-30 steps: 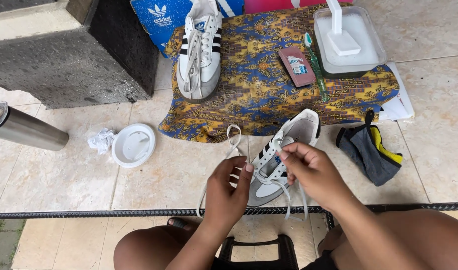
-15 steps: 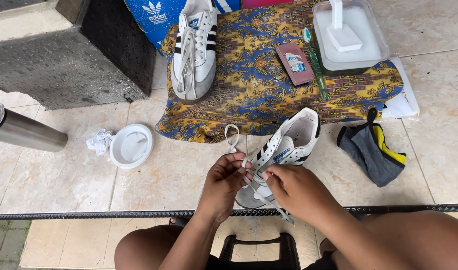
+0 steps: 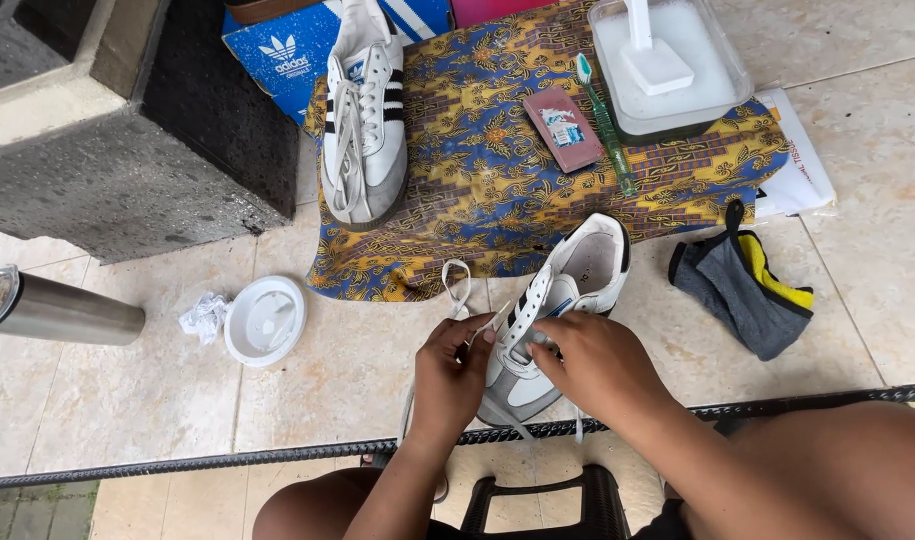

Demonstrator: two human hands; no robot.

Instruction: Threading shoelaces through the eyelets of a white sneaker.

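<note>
A white sneaker with black stripes [image 3: 588, 270] lies on the tiled floor, toe toward me. My left hand [image 3: 453, 372] pinches one end of its white shoelace [image 3: 456, 288], which loops out to the left of the shoe. My right hand [image 3: 593, 365] rests over the shoe's eyelets, fingers closed on the lace there. A second matching sneaker [image 3: 363, 125] lies laced on a blue and yellow patterned cloth [image 3: 488, 190] farther away.
On the cloth lie a brown bar [image 3: 563, 128], a green toothbrush [image 3: 606, 125] and a clear tray with a white brush [image 3: 668, 65]. A grey and yellow pouch [image 3: 743, 290] lies right. A white lid [image 3: 266, 320], crumpled tissue [image 3: 204, 316] and steel tumbler [image 3: 58, 312] lie left. A blue shoebox [image 3: 288, 50] stands behind.
Both hands moved down onto the lower eyelets; the right hand dropped from the raised lace end onto the shoe. The view shifted slightly left and tilted.
</note>
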